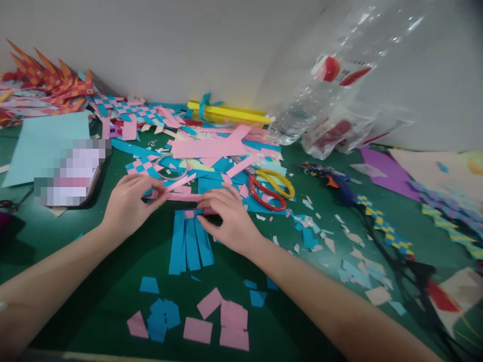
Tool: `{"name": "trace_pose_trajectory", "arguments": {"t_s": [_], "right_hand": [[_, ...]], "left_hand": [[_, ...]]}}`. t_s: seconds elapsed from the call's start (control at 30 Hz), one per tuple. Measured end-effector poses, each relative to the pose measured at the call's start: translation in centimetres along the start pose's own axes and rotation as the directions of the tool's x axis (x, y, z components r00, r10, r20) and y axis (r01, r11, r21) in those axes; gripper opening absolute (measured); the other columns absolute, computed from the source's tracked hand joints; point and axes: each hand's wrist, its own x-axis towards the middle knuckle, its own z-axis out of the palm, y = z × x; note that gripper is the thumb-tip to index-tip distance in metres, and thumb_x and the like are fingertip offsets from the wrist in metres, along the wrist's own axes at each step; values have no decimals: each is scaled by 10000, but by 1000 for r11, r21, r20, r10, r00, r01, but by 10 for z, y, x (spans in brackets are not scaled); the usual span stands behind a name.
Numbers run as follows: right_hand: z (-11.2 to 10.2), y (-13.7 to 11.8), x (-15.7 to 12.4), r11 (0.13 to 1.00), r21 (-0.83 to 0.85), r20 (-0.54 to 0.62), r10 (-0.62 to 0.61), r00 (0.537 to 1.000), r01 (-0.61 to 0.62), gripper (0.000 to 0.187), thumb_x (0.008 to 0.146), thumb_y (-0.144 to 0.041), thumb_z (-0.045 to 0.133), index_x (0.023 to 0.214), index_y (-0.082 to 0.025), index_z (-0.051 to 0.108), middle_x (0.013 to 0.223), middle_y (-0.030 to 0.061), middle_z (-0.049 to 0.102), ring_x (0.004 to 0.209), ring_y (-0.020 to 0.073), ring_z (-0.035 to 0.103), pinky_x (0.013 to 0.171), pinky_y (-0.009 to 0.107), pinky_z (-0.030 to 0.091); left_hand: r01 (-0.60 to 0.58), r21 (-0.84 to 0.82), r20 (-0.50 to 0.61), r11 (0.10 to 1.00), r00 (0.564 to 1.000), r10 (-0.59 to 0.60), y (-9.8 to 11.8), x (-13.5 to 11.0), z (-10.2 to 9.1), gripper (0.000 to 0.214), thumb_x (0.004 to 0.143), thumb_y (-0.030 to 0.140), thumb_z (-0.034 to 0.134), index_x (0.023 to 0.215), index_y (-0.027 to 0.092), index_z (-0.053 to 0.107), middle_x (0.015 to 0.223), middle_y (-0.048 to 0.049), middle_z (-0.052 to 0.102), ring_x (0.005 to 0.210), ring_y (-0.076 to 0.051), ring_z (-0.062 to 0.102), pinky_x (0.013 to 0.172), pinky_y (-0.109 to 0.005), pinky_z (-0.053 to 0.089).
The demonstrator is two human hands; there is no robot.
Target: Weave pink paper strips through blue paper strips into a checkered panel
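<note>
My left hand (132, 201) pinches a narrow pink paper strip (182, 183) between thumb and fingers. Below its fingertips, a set of blue paper strips (191, 244) hangs side by side towards me, joined at the top with bits of pink woven through. My right hand (228, 216) is closed at the top right corner of these blue strips, thumb below and fingers above; its fingers partly hide that edge. Another pink strip (184, 197) runs crosswise between the two hands, just above the blue strips.
Scissors (269, 188) with red and yellow handles lie right of my hands, near a clear tape roll (171, 167). A phone (75, 176) rests at left. Paper scraps (234, 322) litter the green table. A glue gun (341, 188) with cable and a plastic bottle (320, 85) occupy the right.
</note>
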Motion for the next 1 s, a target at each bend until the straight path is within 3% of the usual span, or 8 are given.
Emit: {"name": "trace_pose_trajectory", "arguments": {"t_s": [0.13, 0.33, 0.77, 0.9, 1.0], "right_hand": [[1, 2, -1, 999, 52, -33, -15, 999, 17, 67, 872, -195, 614, 921, -240, 626, 960, 20, 742, 984, 211, 670, 1104, 523, 314], [1, 2, -1, 996, 80, -100, -35, 994, 43, 74, 858, -170, 629, 895, -234, 629, 919, 10, 742, 915, 190, 676, 1047, 460, 375], [0, 5, 2, 977, 205, -152, 98, 984, -65, 56, 831, -171, 614, 831, -226, 618, 883, 18, 745, 852, 191, 700, 1027, 472, 418], [-4, 6, 3, 958, 277, -180, 133, 975, -80, 56, 821, -172, 614, 807, -226, 617, 861, 19, 738, 834, 193, 692, 994, 476, 445], [-5, 10, 3, 930, 357, -212, 167, 963, -83, 48, 830, -183, 617, 807, -225, 626, 853, 17, 735, 842, 187, 689, 1007, 473, 445]], "left_hand": [[38, -83, 4, 996, 999, -38, 1, 0, -2, 204, 813, 478, 669, 764, 281, 644, 838, -18, 729, 871, -245, 645, 913, -392, 434], [92, -122, 26, 988, 996, -89, 6, 0, -3, 284, 818, 533, 642, 801, 249, 640, 850, -41, 708, 844, -231, 648, 790, -353, 474], [170, -277, 110, 946, 983, -145, 4, -5, 0, 221, 796, 417, 717, 829, 207, 658, 887, -22, 695, 830, -183, 647, 722, -290, 535], [260, -356, 47, 897, 964, -261, 4, -2, -1, 210, 766, 395, 746, 797, 210, 651, 856, -10, 671, 817, -177, 633, 713, -305, 541], [321, -434, -44, 841, 926, -376, 3, 2, -4, 208, 754, 361, 766, 802, 201, 642, 846, 6, 652, 824, -168, 623, 749, -318, 540]]}}
